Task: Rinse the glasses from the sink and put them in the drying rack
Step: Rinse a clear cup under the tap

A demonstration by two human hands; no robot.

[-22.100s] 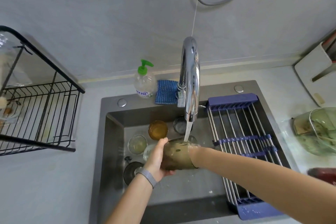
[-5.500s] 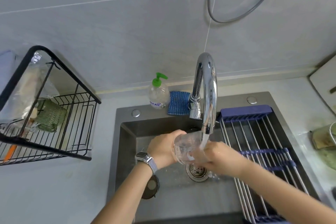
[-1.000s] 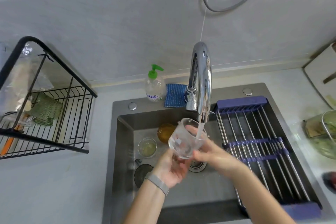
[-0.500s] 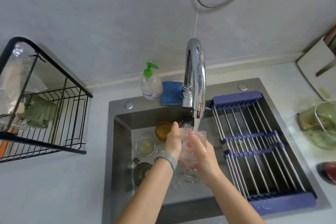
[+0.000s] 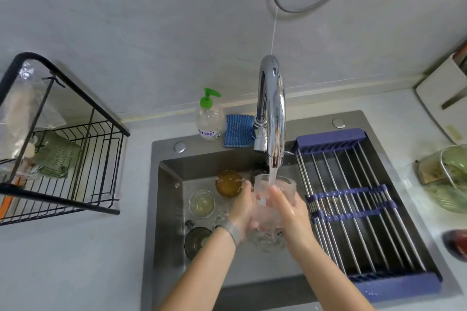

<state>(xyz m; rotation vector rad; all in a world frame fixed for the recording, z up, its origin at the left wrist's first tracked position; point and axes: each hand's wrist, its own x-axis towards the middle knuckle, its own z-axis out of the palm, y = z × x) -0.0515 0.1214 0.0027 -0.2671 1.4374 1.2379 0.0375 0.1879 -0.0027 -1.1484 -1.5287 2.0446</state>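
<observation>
Fingers [image 5: 246, 199] of the left hand [image 5: 240, 212] and the right hand [image 5: 290, 214] wrap a clear glass [image 5: 274, 199] from opposite sides, grasping it upright under the faucet [image 5: 271, 113] stream, above the sink [image 5: 166, 209]. Its long axis stands near vertical, mouth up. The drying rack [image 5: 101, 159] lies well to the left on the tabletop [image 5: 63, 260], so the left hand is judged nearer for transfer. An amber glass [image 5: 228, 183] remains in the basin.

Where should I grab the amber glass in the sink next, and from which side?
Take the amber glass by its side wall just below the rim, coming from above and the left. It appears to stand upright, mouth up, against the sink's back wall; the faucet and both busy hands crowd its right side.
</observation>
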